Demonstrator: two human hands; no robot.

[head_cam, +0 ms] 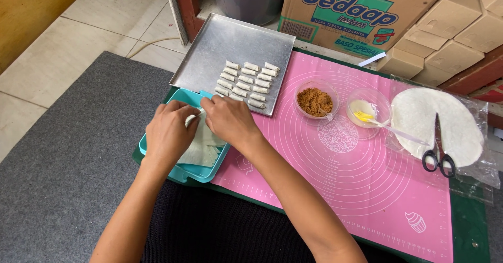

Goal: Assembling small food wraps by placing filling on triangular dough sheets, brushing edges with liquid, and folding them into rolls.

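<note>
Pinching a small white wrapper piece [191,119] between both hands — left hand [168,132], right hand [229,119] — over the teal tray [196,173] at left centre, metal baking sheet [209,53] of finished rolls [247,83] just above, pink mat [335,179] to the right

Both hands meet over the teal tray [157,160]: the left hand [168,132] and right hand [230,120] pinch a small white wrapper [192,119]. At one o'clock, a metal tray [209,58] carries rolled pieces [249,83].

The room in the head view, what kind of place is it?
Probably a home kitchen or storeroom floor used for snack-making: a pink baking mat lies on a grey carpet, a metal tray holds small rolls, and cardboard boxes are stacked behind.
</note>
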